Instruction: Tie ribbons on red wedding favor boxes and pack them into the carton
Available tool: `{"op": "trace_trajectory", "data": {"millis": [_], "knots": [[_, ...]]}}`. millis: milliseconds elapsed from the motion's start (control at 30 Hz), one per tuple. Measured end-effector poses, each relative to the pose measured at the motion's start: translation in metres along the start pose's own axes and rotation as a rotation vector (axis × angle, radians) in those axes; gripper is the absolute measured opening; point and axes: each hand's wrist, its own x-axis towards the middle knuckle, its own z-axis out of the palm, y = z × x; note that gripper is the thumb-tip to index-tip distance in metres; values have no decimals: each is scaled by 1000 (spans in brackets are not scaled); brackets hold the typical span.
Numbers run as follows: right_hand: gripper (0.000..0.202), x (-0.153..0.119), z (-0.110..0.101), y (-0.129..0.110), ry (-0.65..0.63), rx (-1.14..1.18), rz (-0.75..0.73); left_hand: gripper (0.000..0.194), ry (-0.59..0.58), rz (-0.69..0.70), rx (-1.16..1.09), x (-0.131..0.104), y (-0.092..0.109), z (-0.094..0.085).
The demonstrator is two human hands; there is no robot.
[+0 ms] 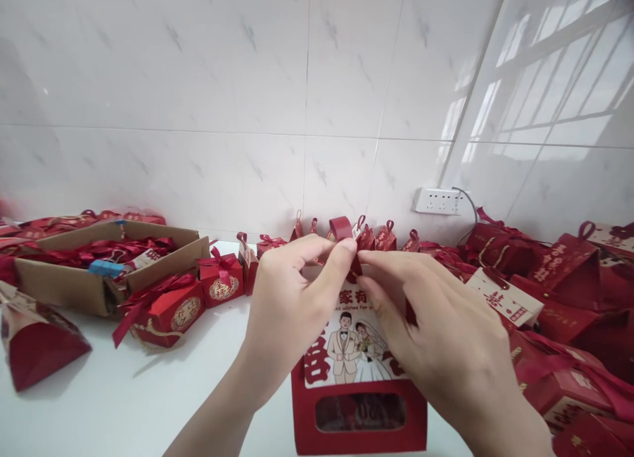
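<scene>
A red wedding gift box (pixel 304 417) stands upright on the white table in front of me. Its white front panel carries a drawn bride and groom, and a dark oval window sits below. At its top, a dark red ribbon (pixel 341 228) rises in a loop. My left hand (pixel 302 285) is closed, pinching the ribbon between thumb and forefinger. Beside it my right hand (pixel 426 312) has thumb and forefinger closing on the ribbon's lower part at the box's top edge. The fingers partly cover the box top, and the ribbon's lower end is hidden.
At the left, an open cardboard box (pixel 69 285) holds red ribbons and a blue item (pixel 105 267). Red gift boxes (pixel 173 312) stand near it, with a tilted one (pixel 44 338) further left. Many red boxes (pixel 569 318) crowd the right. A power strip (pixel 440 201) is against the tiled wall.
</scene>
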Motion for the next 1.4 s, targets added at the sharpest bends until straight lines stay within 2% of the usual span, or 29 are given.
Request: {"op": "trace_trajectory", "data": {"millis": [133, 467, 733, 1000, 1233, 1400], "knots": [[12, 1, -1, -5, 33, 20, 58, 27, -23, 40, -46, 0, 2, -1], [21, 4, 10, -19, 229, 34, 92, 24, 83, 89, -61, -1, 3, 0], [13, 3, 6, -13, 129, 39, 69, 23, 33, 96, -5, 0, 0, -1], [11, 3, -5, -1, -14, 265, 111, 24, 17, 124, 34, 1, -1, -5], [9, 3, -4, -4, 29, 264, 190, 21, 10, 130, 24, 0, 1, -3], [8, 4, -3, -9, 74, 303, 302, 24, 27, 143, 32, -1, 1, -2]]}}
